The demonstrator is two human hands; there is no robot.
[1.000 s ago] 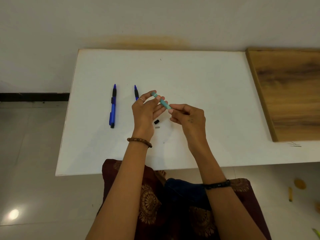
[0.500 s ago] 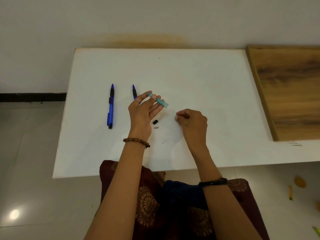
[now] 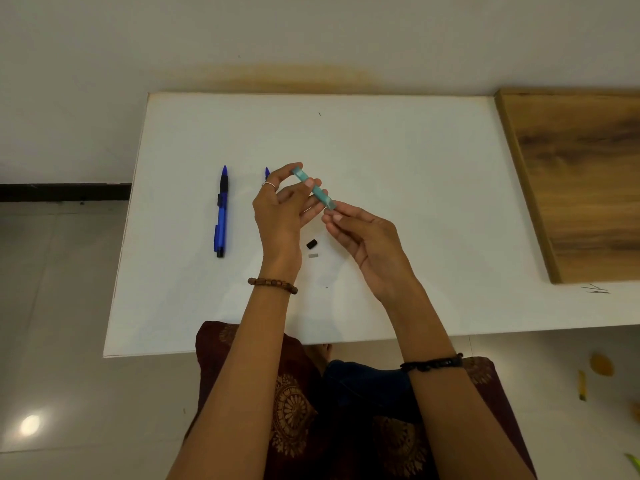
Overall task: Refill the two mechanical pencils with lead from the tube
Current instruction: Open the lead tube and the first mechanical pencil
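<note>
- Lead tube, the teal see-through plastic one [image 3: 314, 189], is being held up above the white table [image 3: 398, 161], tilted so its far end is pointing up-left and its near end down-right.
- Left hand [image 3: 282, 209] is pinching the tube's upper end between thumb and fingertips, with the other fingers curling under the middle of it.
- Right hand [image 3: 367, 237] is sitting at the tube's lower end, thumb and forefinger pinched together right at the tip. Can't tell if they're gripping a lead or just the tube's opening, too small to see.
- One blue mechanical pencil with a black grip [image 3: 221, 211] is lying flat on the table, well left of the hands.
- Second blue pencil [image 3: 267, 172] is mostly hiding behind the left hand, only its tip is poking out.
- Small black cap [image 3: 312, 243] and a tiny grey piece [image 3: 313, 255] are lying on the table between the wrists.
</note>
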